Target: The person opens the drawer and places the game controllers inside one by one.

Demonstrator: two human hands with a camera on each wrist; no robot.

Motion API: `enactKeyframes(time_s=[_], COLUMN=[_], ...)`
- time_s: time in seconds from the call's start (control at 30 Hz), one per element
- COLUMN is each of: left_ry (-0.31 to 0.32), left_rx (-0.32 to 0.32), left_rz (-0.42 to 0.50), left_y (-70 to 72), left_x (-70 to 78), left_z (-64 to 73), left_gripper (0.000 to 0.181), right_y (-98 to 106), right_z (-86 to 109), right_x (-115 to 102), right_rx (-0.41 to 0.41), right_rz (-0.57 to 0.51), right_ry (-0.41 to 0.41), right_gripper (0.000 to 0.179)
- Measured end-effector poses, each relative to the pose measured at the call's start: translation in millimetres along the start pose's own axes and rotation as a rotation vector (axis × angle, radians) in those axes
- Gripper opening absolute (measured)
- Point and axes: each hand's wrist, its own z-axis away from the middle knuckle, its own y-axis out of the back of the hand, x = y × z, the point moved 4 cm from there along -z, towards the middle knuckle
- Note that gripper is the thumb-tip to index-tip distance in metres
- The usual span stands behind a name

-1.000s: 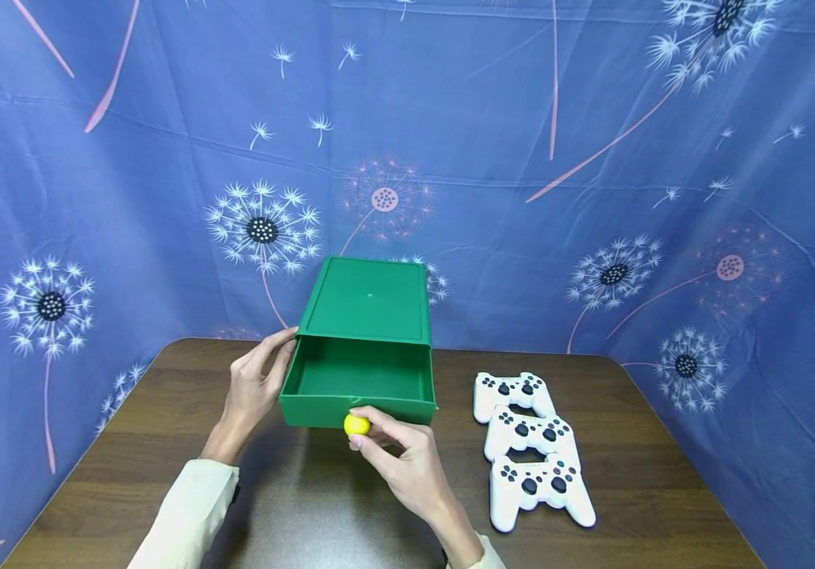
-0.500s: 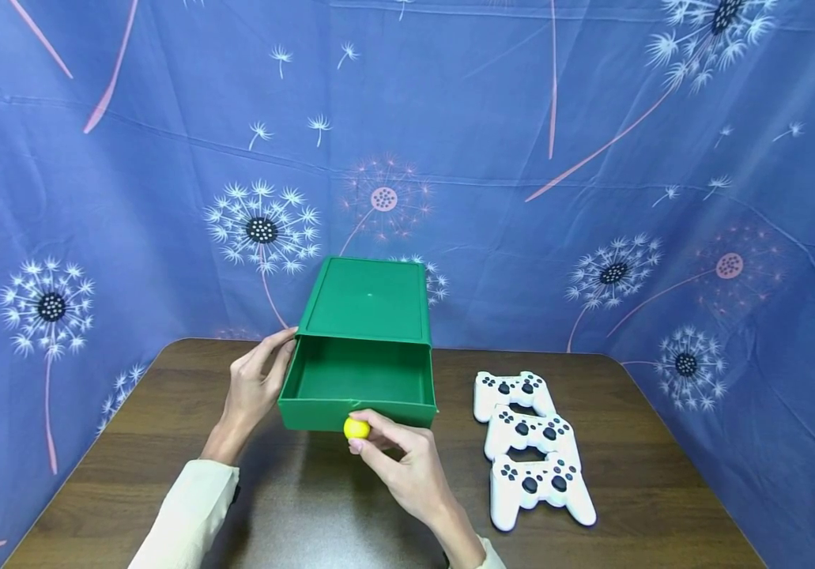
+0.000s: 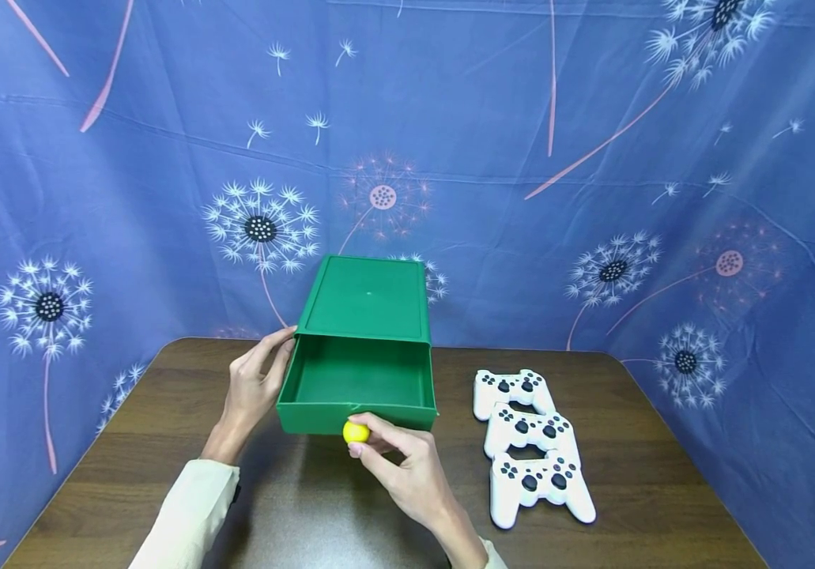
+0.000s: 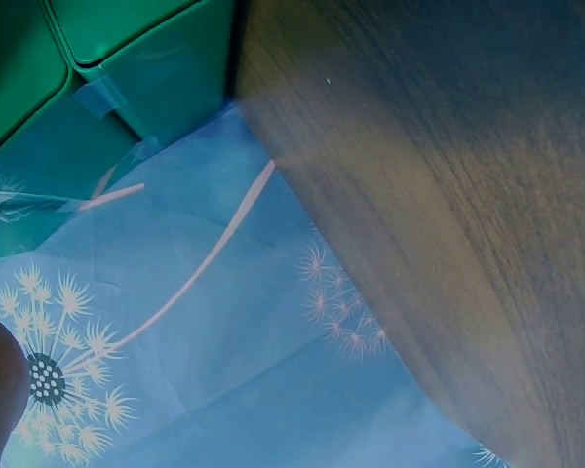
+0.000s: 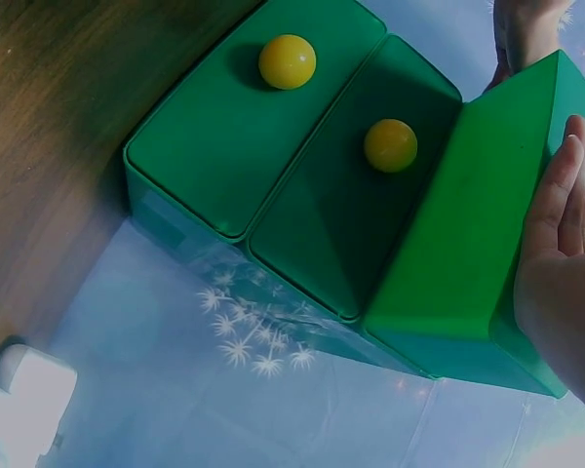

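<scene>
A green drawer cabinet (image 3: 371, 292) stands at the back middle of the table in the head view. Its top drawer (image 3: 307, 418) is pulled out towards me, and the visible inside holds nothing. My right hand (image 3: 407, 470) pinches the round yellow knob (image 3: 355, 431) on that drawer's front between thumb and fingers. The fingers of my left hand (image 3: 250, 387) rest against the cabinet's left side, near its front edge. Below the pulled-out drawer, the right wrist view shows two closed drawers, each with a yellow knob (image 5: 390, 145).
Three white game controllers (image 3: 538, 486) lie in a row on the brown wooden table (image 3: 635, 474), right of the cabinet. Behind the table hangs a blue cloth (image 3: 478, 237) with dandelion prints. Clear tape (image 4: 102, 93) shows on the cabinet's side in the left wrist view.
The top drawer has slid slightly further out towards me, with my right hand moving along on its knob. My left hand has stayed at the cabinet's side.
</scene>
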Motion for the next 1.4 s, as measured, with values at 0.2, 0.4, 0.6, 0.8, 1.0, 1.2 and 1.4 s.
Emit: enactKeyframes(time_s=[0.2, 0.4, 0.6, 0.8, 1.0, 1.2, 1.4], left_ry=[0.007, 0.012, 0.015, 0.019, 0.021, 0.022, 0.024], left_rx=[-0.005, -0.003, 0.001, -0.005, -0.003, 0.001, 0.005], left_rz=[0.005, 0.001, 0.002, -0.01, -0.018, -0.011, -0.003], left_y=[0.2, 0.4, -0.2, 0.1, 0.4, 0.2, 0.2], left_x=[0.3, 1.2, 1.7, 2.1, 2.3, 3.0, 3.5], left_z=[0.3, -0.6, -1.5, -1.3, -0.9, -1.4, -1.4], left_gripper=[0.045, 0.045, 0.043, 0.045, 0.045, 0.044, 0.042], right_y=[-0.4, -1.1, -0.2, 1.2, 1.5, 1.7, 0.7], right_z=[1.3, 2.0, 2.1, 1.2, 2.5, 2.7, 4.1], right_x=[-2.1, -1.4, -2.3, -6.5, -7.0, -8.3, -10.4], right_rx=[0.0, 0.006, 0.006, -0.001, -0.009, -0.011, -0.012], right_rz=[-0.009, 0.019, 0.022, -0.003, -0.007, 0.006, 0.006], right_ry=[-0.018, 0.046, 0.051, 0.019, 0.02, 0.045, 0.055], right_gripper=[0.031, 0.032, 0.032, 0.031, 0.03, 0.03, 0.03])
